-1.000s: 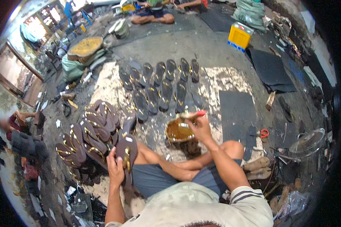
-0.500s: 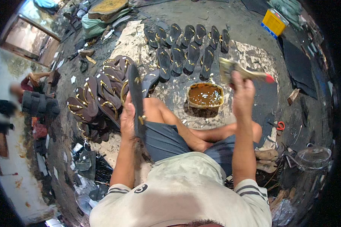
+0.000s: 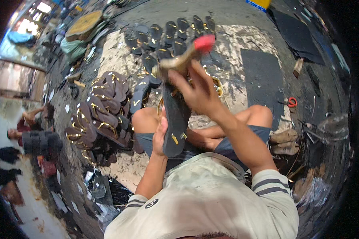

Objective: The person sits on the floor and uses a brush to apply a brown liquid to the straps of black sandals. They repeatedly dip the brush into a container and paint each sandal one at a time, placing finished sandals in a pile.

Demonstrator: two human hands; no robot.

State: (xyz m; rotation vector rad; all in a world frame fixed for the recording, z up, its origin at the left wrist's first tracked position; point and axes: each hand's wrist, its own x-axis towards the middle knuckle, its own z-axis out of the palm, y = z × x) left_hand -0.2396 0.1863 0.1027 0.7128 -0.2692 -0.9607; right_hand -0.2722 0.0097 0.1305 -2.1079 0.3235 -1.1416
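Right now, near the middle of the frame, the seated person's left hand (image 3: 159, 137) has its fingers closed round the side edge of a long black flat-soled sandal with gold-coloured strap parts (image 3: 174, 121). The sandal stands lengthwise up the frame, its broad sole turned toward the viewer, one end low over the person's lap. Just above, the right hand (image 3: 202, 91) grips a pale tan brush with a red-ended handle (image 3: 181, 62) between thumb and fingers. Motion blurs it; its pale head is at the sandal's upper end, though I can't tell whether they touch. Partly hidden behind that hand is a yellowish-rimmed container (image 3: 218, 85).

Left of centre lies a heaped pile of brown sandals with gold straps (image 3: 107, 105). Toward the upper middle, rows of dark gold-strapped sandals (image 3: 170, 31) are laid out on a pale, dark-flecked ground sheet (image 3: 111, 51). A flat dark grey rectangular sheet (image 3: 262, 75) lies right of centre, and near its lower right corner are red-handled scissors (image 3: 292, 102). Over at the left edge, another person in a dark red top (image 3: 16, 135) sits with hands together.
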